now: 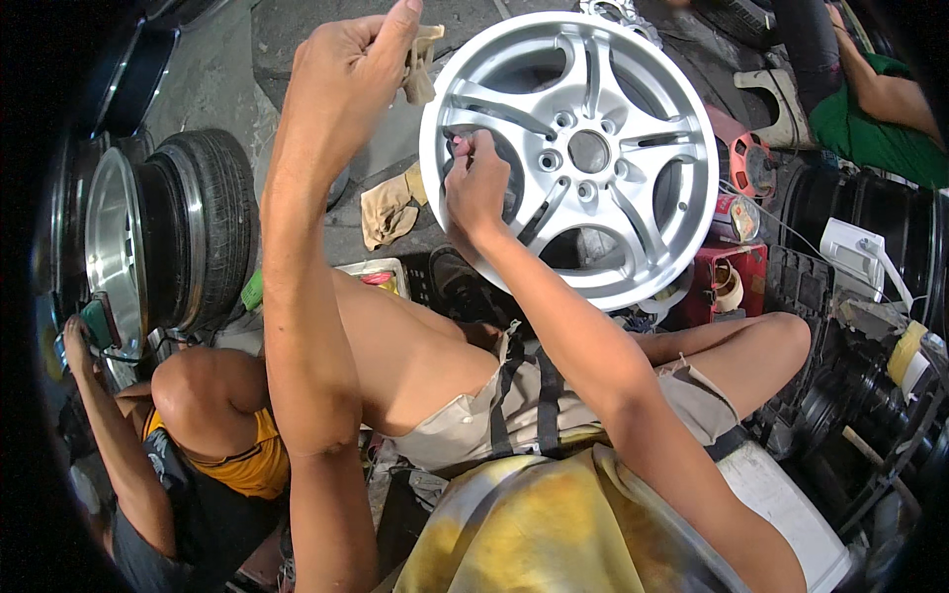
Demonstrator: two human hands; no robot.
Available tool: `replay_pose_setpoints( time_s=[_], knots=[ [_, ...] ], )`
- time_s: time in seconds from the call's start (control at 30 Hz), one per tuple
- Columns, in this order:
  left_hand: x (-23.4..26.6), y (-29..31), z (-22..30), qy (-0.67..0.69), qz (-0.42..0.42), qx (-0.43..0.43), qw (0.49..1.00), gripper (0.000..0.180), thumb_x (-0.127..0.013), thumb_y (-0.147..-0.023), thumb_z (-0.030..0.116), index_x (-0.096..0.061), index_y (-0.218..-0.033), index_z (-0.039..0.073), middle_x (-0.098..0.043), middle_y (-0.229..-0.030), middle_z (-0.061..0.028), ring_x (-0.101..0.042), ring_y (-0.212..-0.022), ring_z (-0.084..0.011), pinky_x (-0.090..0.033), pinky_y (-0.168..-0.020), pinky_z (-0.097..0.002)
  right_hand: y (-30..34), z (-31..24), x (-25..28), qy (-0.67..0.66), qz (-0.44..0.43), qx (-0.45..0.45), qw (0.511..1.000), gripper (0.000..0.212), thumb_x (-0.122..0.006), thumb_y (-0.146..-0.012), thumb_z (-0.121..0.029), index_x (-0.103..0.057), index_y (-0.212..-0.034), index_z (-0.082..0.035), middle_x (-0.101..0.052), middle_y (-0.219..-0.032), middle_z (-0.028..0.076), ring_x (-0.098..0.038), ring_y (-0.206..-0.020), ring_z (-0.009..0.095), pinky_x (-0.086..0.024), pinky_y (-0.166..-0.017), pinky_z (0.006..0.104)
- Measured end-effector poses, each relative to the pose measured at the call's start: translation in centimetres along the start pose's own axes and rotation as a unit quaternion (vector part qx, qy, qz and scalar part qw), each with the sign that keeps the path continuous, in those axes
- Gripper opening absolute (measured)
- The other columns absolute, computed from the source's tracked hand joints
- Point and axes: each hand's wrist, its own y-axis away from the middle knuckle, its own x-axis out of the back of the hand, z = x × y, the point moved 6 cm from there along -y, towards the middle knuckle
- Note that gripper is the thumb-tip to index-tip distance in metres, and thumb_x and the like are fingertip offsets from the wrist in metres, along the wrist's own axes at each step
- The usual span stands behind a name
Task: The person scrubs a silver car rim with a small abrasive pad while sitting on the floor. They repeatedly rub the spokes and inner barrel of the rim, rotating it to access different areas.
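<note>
A silver alloy wheel rim (634, 157) with paired spokes lies face up in front of me. My left hand (346, 84) is raised beyond the rim's left side, thumb up and fingers curled. A folded tan sheet (422, 67), paper or cloth, sticks out of its grip. My right hand (478, 183) is over the rim's left part, at a gap between spokes. Its fingers are pinched together, and anything between them is too small to make out. A second crumpled tan sheet (388, 211) lies on the ground left of the rim.
A tyre (219, 227) and a polished rim (112, 232) stand at left. Beside them a seated person's hand (76, 341) holds a green tool. At right are a red box (704, 282), a tape roll (729, 285) and a white stool (781, 109), with another person beyond.
</note>
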Motion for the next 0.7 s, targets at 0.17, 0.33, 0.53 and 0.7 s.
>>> replay_pose_setpoints(
  time_s=[0.17,0.33,0.53,0.7],
  knots=[
    [0.4,0.2,-0.3,-0.029,0.003,0.015,0.999,0.056,-0.056,-0.104,0.051,-0.065,-0.072,0.006,-0.048,-0.057,0.0055,-0.042,-0.055,-0.0040,-0.032,-0.051,-0.0255,2.1,0.7,0.9,0.013,-0.067,-0.057,0.996,0.009,-0.055,-0.099,-0.005,-0.055,-0.092,0.001,-0.063,-0.075,0.029,-0.063,-0.075,0.051,-0.047,-0.064,0.0530],
    [-1.3,0.0,1.4,0.023,-0.032,0.001,0.999,0.054,-0.057,-0.104,0.049,-0.068,-0.073,0.006,-0.049,-0.057,0.0056,-0.042,-0.054,-0.0034,-0.032,-0.051,-0.0245,-1.2,0.3,0.3,-0.014,0.005,0.020,1.000,0.002,-0.057,-0.093,-0.001,-0.056,-0.091,0.001,-0.064,-0.078,0.029,-0.065,-0.079,0.050,-0.049,-0.068,0.0499],
    [0.1,-0.1,0.2,-0.007,-0.009,0.003,1.000,0.055,-0.057,-0.104,0.050,-0.068,-0.073,0.006,-0.051,-0.057,0.0048,-0.044,-0.054,-0.0041,-0.033,-0.052,-0.0237,6.0,-0.8,2.4,-0.008,-0.058,0.056,0.997,0.004,-0.054,-0.096,-0.001,-0.054,-0.093,0.001,-0.058,-0.066,0.028,-0.064,-0.071,0.050,-0.047,-0.060,0.0490],
    [-1.3,0.0,1.4,0.011,-0.023,-0.004,1.000,0.055,-0.057,-0.104,0.050,-0.070,-0.075,0.005,-0.051,-0.057,0.0045,-0.043,-0.053,-0.0041,-0.032,-0.050,-0.0242,-1.2,-1.2,-0.9,-0.066,0.040,0.031,0.997,0.012,-0.053,-0.098,-0.007,-0.056,-0.091,0.002,-0.062,-0.071,0.027,-0.063,-0.071,0.050,-0.047,-0.066,0.0533]
  ],
)
